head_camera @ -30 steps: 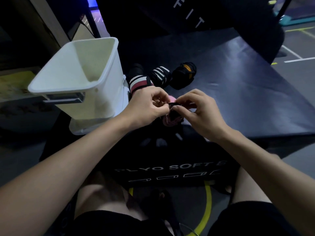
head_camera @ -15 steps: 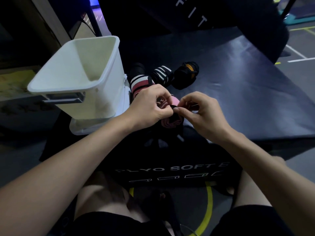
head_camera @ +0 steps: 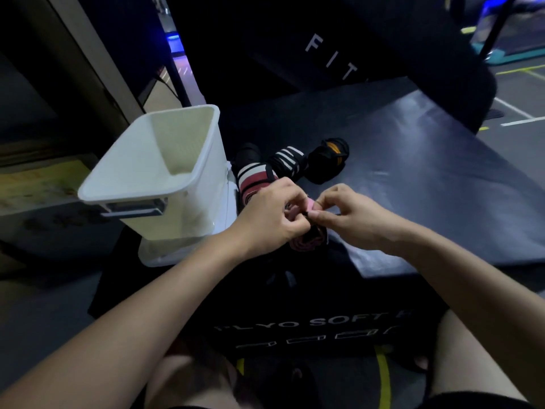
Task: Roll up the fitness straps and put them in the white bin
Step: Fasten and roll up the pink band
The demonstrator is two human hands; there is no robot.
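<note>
A pink and black fitness strap (head_camera: 309, 240) is held between both hands over the near edge of the black plyo box (head_camera: 413, 187). My left hand (head_camera: 272, 214) grips its left side with curled fingers. My right hand (head_camera: 348, 215) pinches its top end between thumb and fingers. The white bin (head_camera: 165, 172) stands to the left, tilted, and I see nothing inside it. Behind my hands lie a red, white and black rolled strap (head_camera: 253, 178), a black one with white stripes (head_camera: 287, 160) and a black one with orange (head_camera: 328, 156).
The white bin sits on a white lid or tray (head_camera: 165, 252) at the box's left edge. A dark pad with white letters (head_camera: 324, 54) rises behind the box. My knees are below the box front. The floor shows yellow lines.
Both hands have kept working the pink strap in place, with the roll a little lower under them. The camera has tilted slightly, so the scene has shifted.
</note>
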